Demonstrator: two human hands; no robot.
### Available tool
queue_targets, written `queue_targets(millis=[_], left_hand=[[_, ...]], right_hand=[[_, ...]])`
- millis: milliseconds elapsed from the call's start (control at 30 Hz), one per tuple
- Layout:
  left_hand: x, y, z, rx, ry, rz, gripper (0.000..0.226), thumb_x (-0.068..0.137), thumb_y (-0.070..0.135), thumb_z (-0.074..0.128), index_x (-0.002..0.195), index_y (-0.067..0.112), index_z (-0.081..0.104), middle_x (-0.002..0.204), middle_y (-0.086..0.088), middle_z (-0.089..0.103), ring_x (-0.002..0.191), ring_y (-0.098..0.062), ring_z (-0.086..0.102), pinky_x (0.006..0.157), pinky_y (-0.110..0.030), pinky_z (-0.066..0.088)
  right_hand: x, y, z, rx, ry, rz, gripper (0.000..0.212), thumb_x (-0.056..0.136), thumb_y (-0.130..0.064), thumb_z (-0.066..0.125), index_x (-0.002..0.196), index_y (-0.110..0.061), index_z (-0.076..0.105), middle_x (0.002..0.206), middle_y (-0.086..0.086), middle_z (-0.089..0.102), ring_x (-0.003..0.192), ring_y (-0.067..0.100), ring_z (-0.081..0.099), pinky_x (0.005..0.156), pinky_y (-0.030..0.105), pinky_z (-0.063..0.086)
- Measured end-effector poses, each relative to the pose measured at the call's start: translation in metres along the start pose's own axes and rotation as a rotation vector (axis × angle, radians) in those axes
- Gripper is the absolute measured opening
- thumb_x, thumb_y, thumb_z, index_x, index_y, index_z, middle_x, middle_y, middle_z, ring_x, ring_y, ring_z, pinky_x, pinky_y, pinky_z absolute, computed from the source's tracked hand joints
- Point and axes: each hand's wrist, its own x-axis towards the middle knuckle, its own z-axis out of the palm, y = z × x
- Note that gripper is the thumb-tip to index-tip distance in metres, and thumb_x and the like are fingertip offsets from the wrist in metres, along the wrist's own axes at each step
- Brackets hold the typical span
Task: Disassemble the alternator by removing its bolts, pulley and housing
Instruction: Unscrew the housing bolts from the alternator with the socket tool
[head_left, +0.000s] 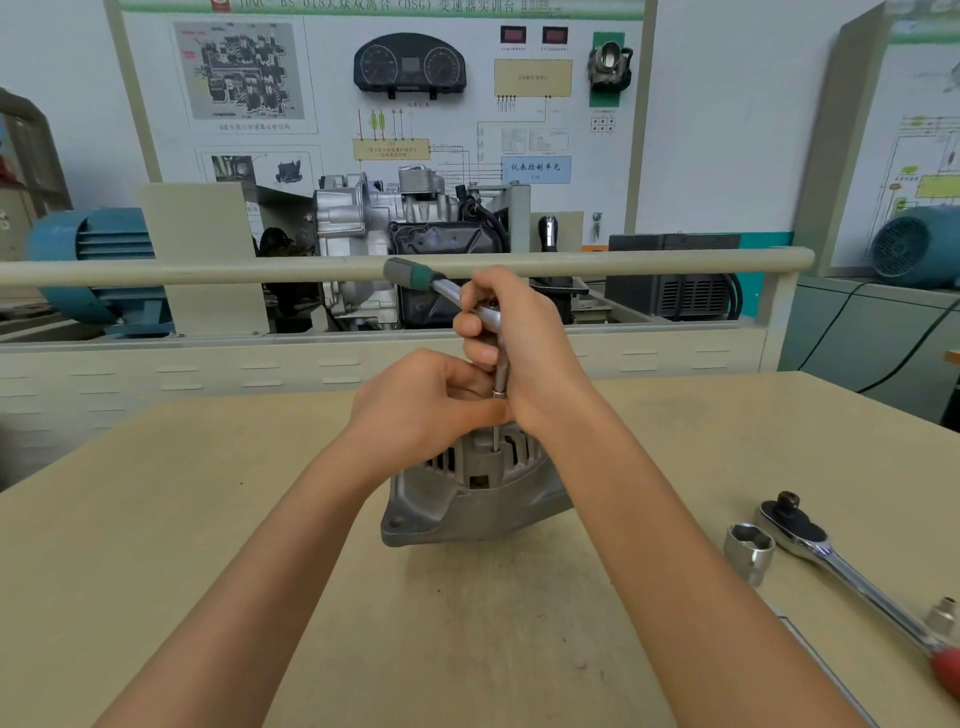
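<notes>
**Both hands on the wrench above the alternator**

The grey cast-metal alternator (470, 493) stands on the beige table (182, 519), directly under both hands. The right hand (511, 343) grips the green-handled ratchet wrench (441, 285); the left hand (431, 400) pinches its extension bar (501, 376).

Dull grey cast metal, slightly rough and matt, on the alternator (467, 499) near the middle of the table (208, 519). Bright polished steel on the small ratchet (483, 312), with a green and grey matt grip, probably rubber or plastic. Mirror-glossy chrome on the large ratchet (852, 571) near the table's right edge, red handle end. Shiny smooth metal on the socket (749, 552) beside it. Matt beige tabletop, scuffed and stained.
</notes>
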Motion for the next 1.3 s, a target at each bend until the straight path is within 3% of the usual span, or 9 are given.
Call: queue_targets(millis=[67,200,300,367,600,867,1033,1200,1300], left_hand=[[0.001,0.000,0.001,0.022,0.035,-0.018,0.010,0.073,0.029,0.069,0.073,0.021,0.075,0.074,-0.002,0.074,0.081,-0.025,0.069,0.084,-0.048,0.054],[0.001,0.002,0.002,0.099,0.096,-0.057,0.040,0.080,0.017,0.063,0.042,0.030,0.061,0.039,0.018,0.054,0.051,-0.010,0.054,0.052,-0.027,0.042],[0.002,0.002,0.003,0.061,0.029,-0.026,0.009,0.075,0.033,0.068,0.071,0.026,0.070,0.069,0.008,0.072,0.075,-0.016,0.068,0.078,-0.042,0.055],[0.000,0.002,0.001,0.038,-0.019,-0.009,0.023,0.067,0.046,0.070,0.079,0.028,0.073,0.079,0.007,0.074,0.086,-0.016,0.069,0.088,-0.047,0.053],[0.000,-0.001,0.000,0.002,-0.013,0.027,0.012,0.075,0.042,0.073,0.076,0.031,0.076,0.081,-0.002,0.074,0.089,-0.026,0.068,0.091,-0.050,0.050],[0.001,-0.001,0.005,0.143,0.138,-0.006,0.027,0.079,0.031,0.067,0.053,0.038,0.061,0.056,0.014,0.065,0.062,-0.008,0.063,0.055,-0.026,0.044],[0.001,-0.001,0.000,-0.009,-0.040,0.017,0.008,0.075,0.039,0.071,0.073,0.046,0.072,0.077,0.018,0.073,0.086,-0.009,0.069,0.090,-0.045,0.052],[-0.001,0.000,-0.002,-0.055,-0.032,0.012,0.005,0.075,0.036,0.075,0.079,0.033,0.076,0.083,0.003,0.075,0.092,-0.020,0.069,0.095,-0.050,0.049],[-0.003,0.001,-0.002,-0.078,0.003,-0.013,0.006,0.074,0.033,0.077,0.078,0.029,0.077,0.085,-0.002,0.076,0.093,-0.024,0.069,0.095,-0.051,0.049]], right_hand=[[-0.001,0.008,0.007,-0.041,0.160,-0.127,0.031,0.091,-0.012,0.045,0.060,-0.014,0.044,0.053,-0.001,0.038,0.039,0.007,0.028,0.040,0.018,0.022],[-0.003,0.020,0.014,-0.278,0.295,-0.294,0.024,0.094,-0.018,0.046,0.070,-0.019,0.043,0.058,-0.009,0.039,0.041,0.000,0.038,0.043,0.012,0.030],[-0.001,0.010,0.007,-0.167,0.203,-0.169,0.028,0.094,-0.016,0.043,0.066,-0.016,0.044,0.057,-0.003,0.037,0.045,0.008,0.031,0.045,0.019,0.028],[0.000,0.002,0.002,-0.003,0.089,-0.058,0.035,0.094,-0.018,0.044,0.060,-0.014,0.044,0.054,0.000,0.038,0.041,0.009,0.028,0.040,0.018,0.023],[0.001,-0.006,-0.014,0.054,-0.211,0.082,0.038,0.097,-0.025,0.042,0.060,-0.014,0.042,0.050,-0.003,0.041,0.041,0.008,0.026,0.045,0.019,0.022],[0.001,0.018,0.008,-0.244,0.360,-0.277,0.028,0.099,-0.020,0.036,0.073,-0.019,0.046,0.059,-0.007,0.041,0.046,0.004,0.037,0.047,0.020,0.030],[0.005,0.005,-0.006,0.068,0.151,-0.026,0.026,0.092,-0.012,0.039,0.067,-0.013,0.046,0.056,-0.001,0.041,0.042,0.011,0.029,0.043,0.022,0.022],[0.003,0.002,-0.014,0.191,-0.229,0.043,0.032,0.092,-0.017,0.038,0.061,-0.013,0.043,0.048,-0.003,0.040,0.033,0.006,0.025,0.033,0.016,0.020],[0.002,0.001,-0.009,0.136,-0.179,0.042,0.032,0.093,-0.015,0.039,0.062,-0.012,0.045,0.048,-0.003,0.040,0.034,0.006,0.026,0.034,0.016,0.021]])
